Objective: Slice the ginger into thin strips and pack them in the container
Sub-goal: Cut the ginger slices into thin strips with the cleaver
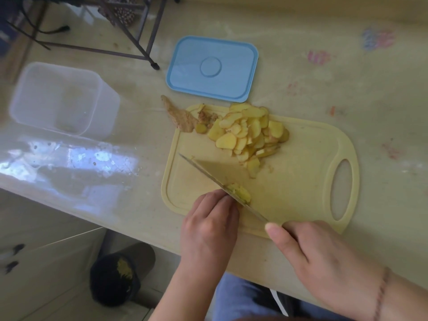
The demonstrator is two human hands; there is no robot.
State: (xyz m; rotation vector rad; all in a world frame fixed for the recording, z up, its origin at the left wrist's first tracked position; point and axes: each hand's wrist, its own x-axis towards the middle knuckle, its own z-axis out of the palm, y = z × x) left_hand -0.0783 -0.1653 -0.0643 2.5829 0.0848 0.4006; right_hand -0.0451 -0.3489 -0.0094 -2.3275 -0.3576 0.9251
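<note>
On the pale yellow cutting board (296,181) lies a heap of ginger slices (250,133) at its far left corner. Near the board's front edge my left hand (208,225) holds down a small stack of ginger (240,193) with curled fingers. My right hand (312,251) grips the knife handle, and the knife blade (208,172) stands on that stack, pointing away to the left. The clear container (62,98) stands far left on the table, and its blue lid (212,68) lies behind the board.
Ginger peel scraps (183,114) lie off the board's far left corner. A black bin (115,274) stands on the floor below the table edge. Metal chair legs (143,42) rise beyond the table. The table surface is glossy.
</note>
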